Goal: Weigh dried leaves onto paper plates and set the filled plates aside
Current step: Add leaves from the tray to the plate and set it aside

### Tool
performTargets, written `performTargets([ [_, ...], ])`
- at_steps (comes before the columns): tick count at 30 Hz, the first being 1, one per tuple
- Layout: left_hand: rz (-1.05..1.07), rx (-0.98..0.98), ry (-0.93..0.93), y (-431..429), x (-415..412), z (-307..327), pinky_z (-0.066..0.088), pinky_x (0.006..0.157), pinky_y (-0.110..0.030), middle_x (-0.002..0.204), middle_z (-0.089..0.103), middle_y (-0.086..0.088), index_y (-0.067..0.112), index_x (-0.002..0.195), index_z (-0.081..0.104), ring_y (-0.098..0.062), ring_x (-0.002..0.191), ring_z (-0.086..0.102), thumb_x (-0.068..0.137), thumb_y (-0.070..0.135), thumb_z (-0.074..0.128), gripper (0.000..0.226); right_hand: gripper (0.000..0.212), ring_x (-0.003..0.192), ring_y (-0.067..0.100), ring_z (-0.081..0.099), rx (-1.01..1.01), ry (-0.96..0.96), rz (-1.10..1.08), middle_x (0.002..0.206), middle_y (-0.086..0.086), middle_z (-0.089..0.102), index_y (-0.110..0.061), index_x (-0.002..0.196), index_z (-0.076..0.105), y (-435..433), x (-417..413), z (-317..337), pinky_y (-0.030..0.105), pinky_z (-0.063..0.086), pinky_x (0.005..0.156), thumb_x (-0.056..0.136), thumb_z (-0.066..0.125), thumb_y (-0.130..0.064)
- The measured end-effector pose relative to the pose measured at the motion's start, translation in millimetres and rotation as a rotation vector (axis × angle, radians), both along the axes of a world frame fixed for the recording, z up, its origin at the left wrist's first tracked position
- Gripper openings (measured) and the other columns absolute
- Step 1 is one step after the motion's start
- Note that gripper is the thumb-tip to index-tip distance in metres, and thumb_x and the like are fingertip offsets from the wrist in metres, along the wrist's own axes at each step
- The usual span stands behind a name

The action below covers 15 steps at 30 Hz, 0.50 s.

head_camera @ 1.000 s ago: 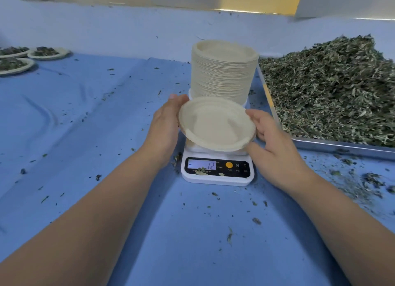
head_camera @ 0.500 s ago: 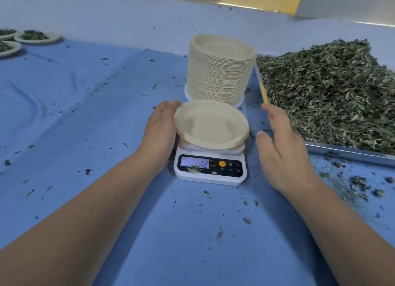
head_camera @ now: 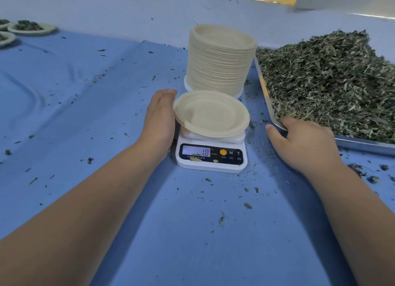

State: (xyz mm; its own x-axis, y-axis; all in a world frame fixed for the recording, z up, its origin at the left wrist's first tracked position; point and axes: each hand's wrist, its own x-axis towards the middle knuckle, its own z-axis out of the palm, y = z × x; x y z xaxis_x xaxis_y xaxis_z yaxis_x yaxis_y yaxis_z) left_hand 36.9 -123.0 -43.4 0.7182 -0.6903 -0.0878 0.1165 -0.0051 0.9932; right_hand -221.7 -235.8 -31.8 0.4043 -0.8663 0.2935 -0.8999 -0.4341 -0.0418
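Filled plates (head_camera: 32,28) were noted at the far left corner of the table (head_camera: 85,119), which was covered in blue cloth and strewn with leaf crumbs (head_camera: 222,218). The left hand (head_camera: 161,117) was held flat, fingers straight and together, laid against the left rim of an empty paper plate (head_camera: 211,114). That plate was seated, slightly tilted, on a white scale (head_camera: 211,157) near the table's middle; "10" was read on the display. A tall stack of plates (head_camera: 222,59) was recorded just behind the scale. The right hand (head_camera: 305,144) was rested at the near left corner of a metal tray (head_camera: 363,143), thumb spread, fingers bent over the rim; whether anything was gripped could not be told. Dried leaves (head_camera: 331,82) were heaped in the tray at the right edge.
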Motion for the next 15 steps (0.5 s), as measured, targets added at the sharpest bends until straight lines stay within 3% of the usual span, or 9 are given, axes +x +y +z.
performTargets([
  [3,0.002,0.006,0.008,0.7,-0.8,0.7,0.050,0.100,-0.041,0.113,0.070,0.016,0.045,0.102,0.068,-0.013,0.112,0.066,0.077,0.060,0.050,0.034,0.045,0.093,0.034,0.059,0.000,-0.081,0.020,0.083,0.001,0.062,-0.019,0.114,0.061,-0.7,-0.3,-1.4,0.046,0.038,0.091,0.099,0.039,-0.055],
  [6,-0.024,0.002,0.041,2.1,-1.5,2.5,0.048,0.079,-0.039,0.094,0.066,0.013,0.043,0.099,0.068,-0.017,0.091,0.062,0.077,0.058,0.053,0.031,0.052,0.104,0.036,0.056,-0.059,-0.223,0.038,0.077,-0.004,0.051,-0.017,0.125,0.062,-0.2,3.1,1.6,0.049,0.040,0.094,0.099,0.040,-0.055],
  [8,-0.032,-0.011,0.008,2.4,-2.4,2.8,0.047,0.077,-0.038,0.099,0.065,0.011,0.043,0.101,0.066,-0.016,0.089,0.059,0.078,0.051,0.054,0.027,0.057,0.109,0.035,0.053,-0.110,-0.239,0.037,0.074,-0.004,0.051,-0.016,0.123,0.063,-3.1,6.0,4.0,0.049,0.040,0.095,0.096,0.035,-0.057],
  [12,-0.056,-0.032,-0.047,3.6,-5.8,4.1,0.044,0.084,-0.040,0.125,0.061,0.006,0.039,0.115,0.061,-0.017,0.097,0.055,0.077,0.042,0.055,0.039,0.061,0.107,0.036,0.055,0.007,-0.071,-0.012,0.105,0.009,0.064,-0.018,0.113,0.059,-20.2,12.2,6.8,0.051,0.045,0.090,0.099,0.025,-0.066],
  [15,-0.060,-0.032,-0.064,3.9,-6.6,5.2,0.046,0.089,-0.043,0.129,0.059,0.006,0.035,0.122,0.060,-0.019,0.099,0.055,0.077,0.040,0.054,0.046,0.066,0.079,0.031,0.056,0.085,0.054,-0.045,0.083,0.005,0.059,-0.021,0.088,0.051,-31.1,13.7,3.3,0.040,0.046,0.071,0.096,0.014,-0.075],
])
